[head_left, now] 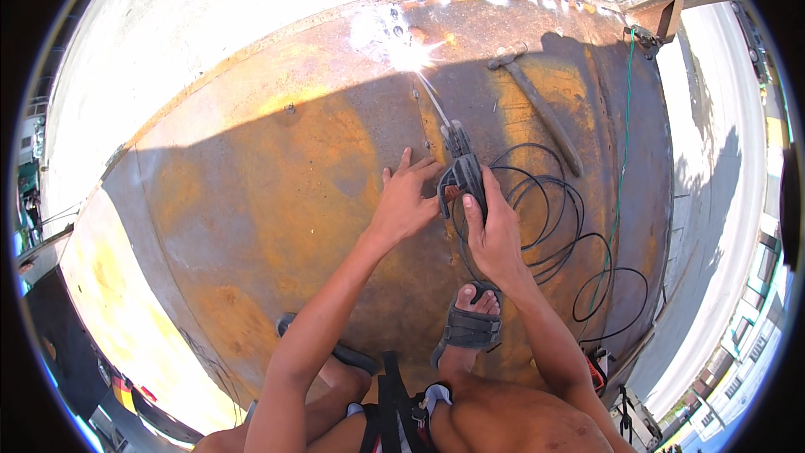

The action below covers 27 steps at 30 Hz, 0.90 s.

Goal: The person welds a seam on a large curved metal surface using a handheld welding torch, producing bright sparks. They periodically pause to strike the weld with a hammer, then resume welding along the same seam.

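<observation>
The right hand (497, 239) has its grip clamped on a black, slotted electrode holder (464, 176), mid-scene above a rust-streaked steel plate (319, 201). Its thin grey rod (436, 99) reaches far, into white glare. The left hand (407, 205), fingers apart, is just beside. Right lie a grey-brown hammer (545, 113) and looped black cable (575, 243).

We are at an outdoor metalworking site in bright sunlight.
We know it by the rusty metal plate (277, 176) underfoot, glaring welding arc (411, 55), electrode holder (461, 169), hammer (543, 109), looped black cable (646, 289) and pale ground (184, 33) beyond.
</observation>
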Each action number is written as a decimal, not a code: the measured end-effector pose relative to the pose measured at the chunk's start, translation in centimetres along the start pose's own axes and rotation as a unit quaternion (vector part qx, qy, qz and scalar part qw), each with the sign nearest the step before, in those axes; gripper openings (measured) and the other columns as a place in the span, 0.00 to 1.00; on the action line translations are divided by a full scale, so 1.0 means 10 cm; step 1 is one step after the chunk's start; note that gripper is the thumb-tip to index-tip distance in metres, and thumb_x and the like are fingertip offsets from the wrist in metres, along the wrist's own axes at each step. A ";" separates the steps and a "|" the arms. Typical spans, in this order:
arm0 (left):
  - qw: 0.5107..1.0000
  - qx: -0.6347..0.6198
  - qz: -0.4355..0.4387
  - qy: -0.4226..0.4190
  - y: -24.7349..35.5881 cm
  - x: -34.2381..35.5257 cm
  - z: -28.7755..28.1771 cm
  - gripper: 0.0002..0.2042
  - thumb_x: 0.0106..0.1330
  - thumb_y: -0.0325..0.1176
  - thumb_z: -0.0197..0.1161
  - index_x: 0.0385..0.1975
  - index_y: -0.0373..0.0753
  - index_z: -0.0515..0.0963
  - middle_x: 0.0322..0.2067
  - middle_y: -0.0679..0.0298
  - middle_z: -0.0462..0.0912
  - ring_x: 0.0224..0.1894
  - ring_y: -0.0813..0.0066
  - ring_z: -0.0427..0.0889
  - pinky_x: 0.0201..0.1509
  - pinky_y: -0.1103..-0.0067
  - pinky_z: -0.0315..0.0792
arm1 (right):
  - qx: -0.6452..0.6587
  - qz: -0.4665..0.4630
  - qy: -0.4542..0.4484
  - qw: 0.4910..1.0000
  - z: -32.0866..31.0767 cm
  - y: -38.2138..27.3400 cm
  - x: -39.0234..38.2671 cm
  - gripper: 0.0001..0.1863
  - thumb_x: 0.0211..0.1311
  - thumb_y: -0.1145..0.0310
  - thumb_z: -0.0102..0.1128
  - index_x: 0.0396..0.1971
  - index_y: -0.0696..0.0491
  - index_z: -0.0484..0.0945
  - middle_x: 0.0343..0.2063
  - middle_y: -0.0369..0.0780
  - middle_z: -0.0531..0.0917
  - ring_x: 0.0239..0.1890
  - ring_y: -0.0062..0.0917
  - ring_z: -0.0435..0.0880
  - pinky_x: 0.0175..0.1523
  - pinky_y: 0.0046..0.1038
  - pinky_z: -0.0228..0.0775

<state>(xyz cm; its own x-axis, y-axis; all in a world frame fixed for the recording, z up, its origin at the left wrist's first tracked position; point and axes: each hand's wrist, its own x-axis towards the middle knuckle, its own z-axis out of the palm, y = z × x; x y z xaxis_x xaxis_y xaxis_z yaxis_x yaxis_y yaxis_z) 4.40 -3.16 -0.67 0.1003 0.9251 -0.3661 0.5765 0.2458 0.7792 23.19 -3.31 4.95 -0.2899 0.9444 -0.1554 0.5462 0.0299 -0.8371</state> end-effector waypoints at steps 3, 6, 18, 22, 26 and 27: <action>1.000 0.000 -0.002 -0.003 -0.01 0.01 0.00 0.34 0.68 0.62 0.68 0.63 0.40 0.82 0.67 0.53 0.81 0.80 0.28 0.58 0.75 0.25 0.48 | -0.002 0.006 -0.002 1.000 0.00 0.01 0.00 0.28 0.85 0.61 0.52 0.74 0.62 0.64 0.57 0.61 0.83 0.57 0.59 0.85 0.57 0.49 0.78; 1.000 -0.002 -0.006 -0.005 0.00 0.01 0.00 0.34 0.68 0.61 0.68 0.64 0.40 0.82 0.67 0.53 0.81 0.80 0.29 0.58 0.76 0.26 0.48 | -0.007 -0.004 0.003 1.000 0.00 0.01 0.00 0.28 0.85 0.61 0.52 0.73 0.63 0.64 0.57 0.61 0.83 0.57 0.59 0.85 0.57 0.49 0.78; 1.000 -0.004 -0.016 -0.015 0.01 0.02 -0.02 0.33 0.68 0.60 0.68 0.65 0.42 0.82 0.69 0.52 0.79 0.81 0.30 0.57 0.77 0.28 0.47 | -0.003 -0.005 0.006 1.000 0.02 0.02 0.00 0.28 0.85 0.61 0.52 0.73 0.62 0.65 0.57 0.61 0.83 0.57 0.60 0.85 0.58 0.48 0.78; 0.999 0.005 -0.026 -0.036 0.02 0.03 -0.05 0.32 0.70 0.59 0.66 0.70 0.48 0.79 0.73 0.51 0.75 0.82 0.30 0.55 0.78 0.30 0.47 | 0.000 -0.009 0.007 1.000 0.01 0.02 0.01 0.28 0.85 0.61 0.52 0.73 0.62 0.64 0.57 0.61 0.83 0.57 0.59 0.85 0.57 0.48 0.78; 1.000 -0.010 -0.014 0.002 0.01 0.01 -0.01 0.33 0.68 0.59 0.69 0.63 0.38 0.82 0.67 0.52 0.82 0.80 0.29 0.58 0.77 0.27 0.48 | -0.001 -0.011 0.005 1.000 0.02 0.02 0.02 0.28 0.85 0.61 0.52 0.73 0.61 0.64 0.57 0.60 0.83 0.57 0.59 0.85 0.57 0.48 0.78; 1.000 -0.011 -0.015 0.000 0.01 0.01 -0.01 0.33 0.68 0.59 0.69 0.63 0.38 0.82 0.67 0.51 0.81 0.80 0.29 0.58 0.77 0.27 0.48 | -0.002 -0.011 0.006 1.000 0.02 0.03 0.01 0.27 0.85 0.61 0.53 0.73 0.61 0.64 0.57 0.60 0.83 0.57 0.59 0.85 0.57 0.48 0.78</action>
<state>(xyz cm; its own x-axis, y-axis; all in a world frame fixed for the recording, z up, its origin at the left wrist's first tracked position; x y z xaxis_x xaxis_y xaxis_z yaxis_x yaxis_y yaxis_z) 4.39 -2.99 -0.57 0.0833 0.9171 -0.3899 0.5611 0.2802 0.7789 23.17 -3.24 4.57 -0.2929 0.9473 -0.1299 0.5420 0.0526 -0.8387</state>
